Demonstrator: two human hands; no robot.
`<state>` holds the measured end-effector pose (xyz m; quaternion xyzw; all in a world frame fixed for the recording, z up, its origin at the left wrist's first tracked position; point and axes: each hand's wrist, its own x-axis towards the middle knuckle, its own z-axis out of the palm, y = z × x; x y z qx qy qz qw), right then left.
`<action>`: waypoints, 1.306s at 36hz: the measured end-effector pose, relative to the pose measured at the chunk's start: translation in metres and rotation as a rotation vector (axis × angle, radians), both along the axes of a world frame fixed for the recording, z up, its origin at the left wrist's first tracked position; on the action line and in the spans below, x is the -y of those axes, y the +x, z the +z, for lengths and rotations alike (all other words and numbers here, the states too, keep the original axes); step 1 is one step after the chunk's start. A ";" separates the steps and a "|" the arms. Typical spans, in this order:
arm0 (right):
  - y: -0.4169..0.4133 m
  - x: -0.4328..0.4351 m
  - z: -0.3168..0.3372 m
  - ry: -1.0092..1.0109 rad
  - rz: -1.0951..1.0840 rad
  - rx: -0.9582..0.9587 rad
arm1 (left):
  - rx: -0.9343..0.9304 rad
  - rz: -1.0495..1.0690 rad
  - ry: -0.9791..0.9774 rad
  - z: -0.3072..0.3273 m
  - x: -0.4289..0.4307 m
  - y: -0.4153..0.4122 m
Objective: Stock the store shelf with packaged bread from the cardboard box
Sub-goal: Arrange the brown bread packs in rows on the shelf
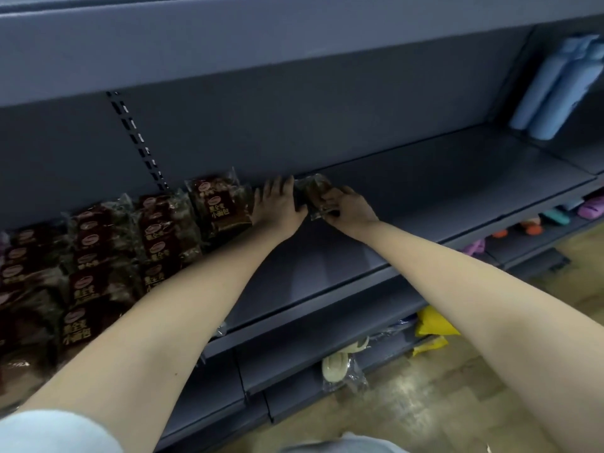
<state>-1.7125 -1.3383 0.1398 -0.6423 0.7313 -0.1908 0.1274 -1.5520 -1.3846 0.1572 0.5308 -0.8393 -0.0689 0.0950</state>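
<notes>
Both arms reach to the back of the dark grey shelf (408,204). My right hand (346,207) grips a clear packet of dark bread (310,189) that stands against the back panel. My left hand (277,204) lies flat beside it with straight fingers, its thumb side touching the packet. Just left of that hand another bread packet (219,204) with a dark red label leans upright. Further left, rows of the same packets (98,256) fill the shelf. The cardboard box is out of view.
The shelf's right part is bare metal. Blue rolled items (555,86) stand at the far right on the shelf above. Lower shelves hold coloured slippers (529,228), pale shoes in plastic (340,361) and yellow bags (431,322). A wood-patterned floor (425,403) lies below.
</notes>
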 end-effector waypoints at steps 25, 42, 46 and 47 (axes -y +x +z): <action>-0.007 -0.036 0.009 -0.280 -0.001 0.280 | -0.425 -0.152 -0.094 0.004 -0.005 -0.003; 0.030 -0.015 0.028 -0.457 -0.114 0.449 | -0.715 0.008 0.239 0.021 -0.010 0.033; 0.033 -0.014 0.023 -0.427 -0.136 0.467 | -0.767 0.050 0.268 0.020 -0.012 0.047; 0.035 -0.013 0.022 -0.405 -0.131 0.478 | -0.777 0.073 0.240 0.020 -0.011 0.050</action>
